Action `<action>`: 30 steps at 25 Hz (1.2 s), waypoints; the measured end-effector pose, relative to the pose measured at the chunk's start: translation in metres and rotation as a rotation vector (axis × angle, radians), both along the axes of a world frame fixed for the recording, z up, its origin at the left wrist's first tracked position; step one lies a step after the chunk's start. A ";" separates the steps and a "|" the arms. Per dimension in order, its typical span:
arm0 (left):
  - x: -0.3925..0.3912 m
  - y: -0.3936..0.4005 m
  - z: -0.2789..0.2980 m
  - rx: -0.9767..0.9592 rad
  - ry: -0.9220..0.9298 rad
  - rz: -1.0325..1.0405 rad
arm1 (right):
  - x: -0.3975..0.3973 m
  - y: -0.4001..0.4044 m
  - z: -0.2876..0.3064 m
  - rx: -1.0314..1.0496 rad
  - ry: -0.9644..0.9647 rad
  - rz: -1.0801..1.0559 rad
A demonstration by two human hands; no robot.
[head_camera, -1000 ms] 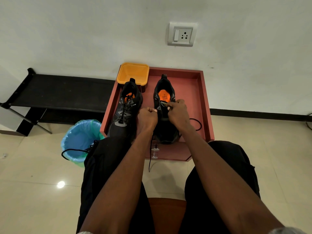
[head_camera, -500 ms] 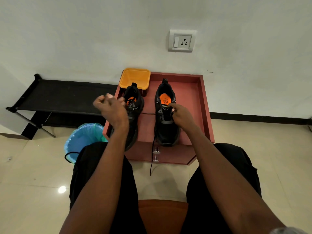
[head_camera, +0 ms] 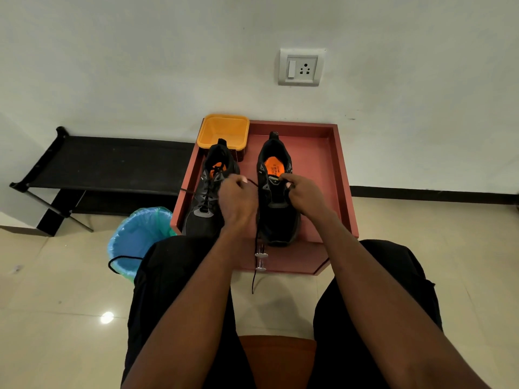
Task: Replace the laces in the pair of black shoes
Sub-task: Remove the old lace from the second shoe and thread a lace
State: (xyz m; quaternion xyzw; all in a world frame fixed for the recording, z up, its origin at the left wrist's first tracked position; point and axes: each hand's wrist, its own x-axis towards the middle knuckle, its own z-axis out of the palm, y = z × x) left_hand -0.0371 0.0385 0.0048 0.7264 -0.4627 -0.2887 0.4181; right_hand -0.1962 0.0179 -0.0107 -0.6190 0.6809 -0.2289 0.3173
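Nearest the camera, the person's two forearms reach forward over black-trousered knees toward a low red table, which serves as the landmark here. An orange-brown seat edge shows between the legs, on the near side of the table.

A loose black lace end hangs down over the table's front edge, past a small metal knob on the table's front face. Left of the table's near corner stands a bin with a blue liner, with another black lace draped over its rim.

On the table, the right shoe sits toe toward the person, its orange insole visible. The left hand is curled, pinching a black lace at the fingertips just left of this shoe's tongue. The right hand is curled over the shoe's upper right eyelets, gripping the shoe or lace there; which of the two I cannot tell.

The left shoe stands beside it on the table's left part, already laced. An orange tub sits at the table's far left corner. A black rack extends left of the table, and a wall socket is above its far edge.
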 end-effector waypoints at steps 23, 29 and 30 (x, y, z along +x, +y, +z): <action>0.008 0.005 0.001 0.119 -0.233 -0.054 | -0.003 -0.006 -0.010 -0.020 0.053 0.044; 0.024 0.010 0.011 0.153 -0.253 0.055 | -0.003 -0.004 -0.010 -0.013 0.034 0.058; 0.025 0.011 0.012 0.164 -0.274 0.055 | -0.003 -0.004 -0.010 -0.012 0.043 0.063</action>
